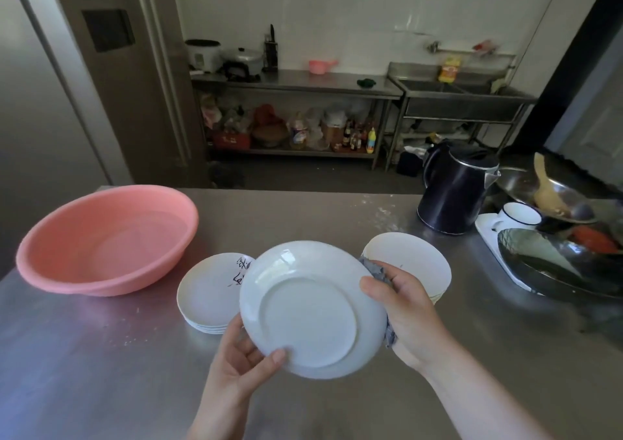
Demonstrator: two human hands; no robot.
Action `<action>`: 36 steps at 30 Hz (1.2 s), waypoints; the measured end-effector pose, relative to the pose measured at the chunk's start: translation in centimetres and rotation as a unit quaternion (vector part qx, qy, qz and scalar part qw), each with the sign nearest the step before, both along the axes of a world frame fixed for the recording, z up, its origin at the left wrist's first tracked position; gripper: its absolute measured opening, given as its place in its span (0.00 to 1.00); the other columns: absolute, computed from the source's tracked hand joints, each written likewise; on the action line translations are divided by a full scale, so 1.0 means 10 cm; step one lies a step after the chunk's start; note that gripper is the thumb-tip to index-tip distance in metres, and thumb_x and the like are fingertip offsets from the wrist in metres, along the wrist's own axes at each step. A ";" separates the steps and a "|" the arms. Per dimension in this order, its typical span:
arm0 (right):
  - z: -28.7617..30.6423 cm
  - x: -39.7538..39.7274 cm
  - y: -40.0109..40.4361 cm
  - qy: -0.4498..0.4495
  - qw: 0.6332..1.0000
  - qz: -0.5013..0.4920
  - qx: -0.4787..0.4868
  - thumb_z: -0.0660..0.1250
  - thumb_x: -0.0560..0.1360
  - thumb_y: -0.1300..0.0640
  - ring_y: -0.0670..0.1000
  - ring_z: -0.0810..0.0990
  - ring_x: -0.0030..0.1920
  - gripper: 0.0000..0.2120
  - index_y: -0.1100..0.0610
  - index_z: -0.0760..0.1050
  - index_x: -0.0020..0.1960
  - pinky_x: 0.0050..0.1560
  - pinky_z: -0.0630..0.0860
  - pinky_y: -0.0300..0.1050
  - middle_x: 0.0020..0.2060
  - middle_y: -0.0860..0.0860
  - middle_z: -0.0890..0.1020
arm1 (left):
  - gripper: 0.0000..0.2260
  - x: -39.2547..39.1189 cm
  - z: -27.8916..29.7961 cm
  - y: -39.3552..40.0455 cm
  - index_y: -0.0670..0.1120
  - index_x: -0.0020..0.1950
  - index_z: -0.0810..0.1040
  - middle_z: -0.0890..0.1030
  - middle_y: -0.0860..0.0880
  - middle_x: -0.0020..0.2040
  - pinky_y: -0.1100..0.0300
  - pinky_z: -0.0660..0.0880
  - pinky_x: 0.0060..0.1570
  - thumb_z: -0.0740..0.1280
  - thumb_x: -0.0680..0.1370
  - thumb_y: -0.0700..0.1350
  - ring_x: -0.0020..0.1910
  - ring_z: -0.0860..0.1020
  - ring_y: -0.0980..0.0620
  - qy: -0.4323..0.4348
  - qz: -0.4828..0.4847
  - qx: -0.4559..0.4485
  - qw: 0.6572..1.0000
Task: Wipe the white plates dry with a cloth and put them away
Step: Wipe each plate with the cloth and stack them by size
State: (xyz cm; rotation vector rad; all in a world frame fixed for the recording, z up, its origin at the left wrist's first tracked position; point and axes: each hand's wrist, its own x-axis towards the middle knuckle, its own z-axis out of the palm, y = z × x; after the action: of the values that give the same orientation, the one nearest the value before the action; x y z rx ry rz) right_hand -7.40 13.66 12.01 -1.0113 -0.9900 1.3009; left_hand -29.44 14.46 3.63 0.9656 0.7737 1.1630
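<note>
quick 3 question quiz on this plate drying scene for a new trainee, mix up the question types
1. True or false: the held plate rests flat on the steel counter.
2. Which hand presses the grey cloth to the plate?
A. left hand
B. right hand
C. neither
3. Fill in: the pink basin stands to the ____ of the left plate stack.

Key:
1. False; both hands hold it up, tilted, underside toward the camera.
2. B
3. left
</note>
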 end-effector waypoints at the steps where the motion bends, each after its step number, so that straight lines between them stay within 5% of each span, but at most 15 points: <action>1: -0.01 -0.01 0.00 0.007 1.000 -0.005 -0.007 0.73 0.61 0.51 0.55 0.82 0.44 0.17 0.55 0.84 0.49 0.42 0.80 0.46 0.45 0.57 0.84 | 0.31 0.02 0.01 -0.02 0.56 0.58 0.82 0.83 0.37 0.55 0.59 0.80 0.45 0.79 0.58 0.36 0.51 0.83 0.45 -0.007 0.008 0.001 1.000; 8: -0.13 -0.07 -0.03 0.003 0.998 -0.049 -0.046 0.73 0.70 0.56 0.53 0.81 0.47 0.07 0.54 0.83 0.48 0.48 0.76 0.47 0.47 0.56 0.84 | 0.31 -0.04 0.19 -0.06 0.55 0.60 0.80 0.83 0.42 0.57 0.56 0.82 0.46 0.73 0.64 0.27 0.54 0.83 0.46 -0.032 0.037 0.000 0.999; 13: -0.17 -0.11 -0.05 -0.035 0.996 -0.066 -0.051 0.77 0.63 0.38 0.54 0.71 0.47 0.27 0.55 0.80 0.53 0.49 0.64 0.52 0.45 0.57 0.77 | 0.30 -0.11 0.41 -0.05 0.53 0.67 0.76 0.81 0.45 0.61 0.58 0.81 0.49 0.70 0.69 0.30 0.58 0.81 0.47 -0.008 0.031 0.048 0.998; 16: -0.18 -0.06 -0.04 -0.032 0.997 -0.047 -0.058 0.70 0.71 0.49 0.47 0.80 0.41 0.17 0.57 0.78 0.55 0.44 0.74 0.39 0.39 0.51 0.83 | 0.33 -0.12 0.51 -0.05 0.53 0.71 0.71 0.80 0.52 0.64 0.56 0.80 0.52 0.70 0.67 0.35 0.61 0.80 0.50 0.008 0.035 0.069 0.997; 18: -0.18 -0.04 -0.06 -0.018 0.996 -0.040 -0.076 0.67 0.70 0.49 0.44 0.80 0.36 0.19 0.61 0.75 0.54 0.38 0.72 0.36 0.34 0.48 0.81 | 0.34 -0.10 0.53 -0.07 0.53 0.71 0.70 0.80 0.52 0.64 0.55 0.80 0.52 0.70 0.67 0.35 0.61 0.79 0.50 0.015 0.032 0.070 0.997; 20: -0.24 -0.02 -0.07 0.006 0.994 -0.044 -0.097 0.66 0.65 0.44 0.49 0.78 0.45 0.28 0.64 0.72 0.56 0.46 0.70 0.46 0.43 0.52 0.80 | 0.34 -0.08 0.51 -0.10 0.54 0.71 0.71 0.80 0.50 0.63 0.57 0.80 0.51 0.70 0.66 0.35 0.60 0.80 0.48 0.015 0.033 0.053 0.998; 23: -0.33 0.02 -0.06 0.040 0.985 -0.083 -0.147 0.58 0.76 0.48 0.52 0.78 0.54 0.21 0.61 0.76 0.61 0.60 0.70 0.57 0.52 0.51 0.83 | 0.34 -0.06 0.50 -0.14 0.55 0.70 0.72 0.82 0.49 0.61 0.59 0.79 0.50 0.71 0.66 0.34 0.59 0.81 0.47 0.016 0.036 0.033 0.999; 26: -0.27 0.05 -0.05 0.070 0.980 -0.103 -0.153 0.53 0.80 0.56 0.54 0.78 0.60 0.18 0.56 0.77 0.62 0.59 0.71 0.52 0.57 0.54 0.83 | 0.34 -0.06 0.52 -0.15 0.55 0.69 0.73 0.82 0.49 0.60 0.59 0.79 0.48 0.72 0.65 0.34 0.58 0.81 0.47 0.025 0.040 0.024 0.999; 28: -0.20 0.05 -0.02 0.029 0.987 -0.111 -0.114 0.54 0.80 0.60 0.53 0.80 0.54 0.16 0.54 0.78 0.59 0.52 0.72 0.47 0.53 0.53 0.84 | 0.34 -0.08 0.54 -0.16 0.57 0.68 0.73 0.82 0.47 0.61 0.58 0.79 0.49 0.72 0.66 0.34 0.58 0.81 0.45 0.039 0.034 0.033 0.998; 32: -0.11 0.02 0.03 -0.190 0.972 -0.136 0.000 0.62 0.80 0.61 0.48 0.76 0.37 0.12 0.47 0.76 0.57 0.36 0.70 0.36 0.42 0.46 0.79 | 0.32 -0.06 0.56 -0.18 0.53 0.69 0.73 0.81 0.45 0.62 0.56 0.78 0.55 0.73 0.67 0.34 0.60 0.80 0.45 0.053 0.019 0.048 0.997; 36: -0.06 -0.17 0.10 -0.339 0.914 -0.194 0.111 0.71 0.75 0.57 0.42 0.77 0.53 0.10 0.44 0.79 0.52 0.51 0.70 0.34 0.49 0.37 0.82 | 0.27 0.02 0.59 -0.22 0.51 0.64 0.76 0.83 0.47 0.57 0.60 0.77 0.53 0.73 0.67 0.35 0.58 0.81 0.49 0.066 0.013 0.073 0.995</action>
State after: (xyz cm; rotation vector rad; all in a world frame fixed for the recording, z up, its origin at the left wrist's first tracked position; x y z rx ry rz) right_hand -9.07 14.71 11.40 -1.4307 -1.3288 0.4817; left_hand -29.26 12.26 9.48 1.1672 0.8171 1.2004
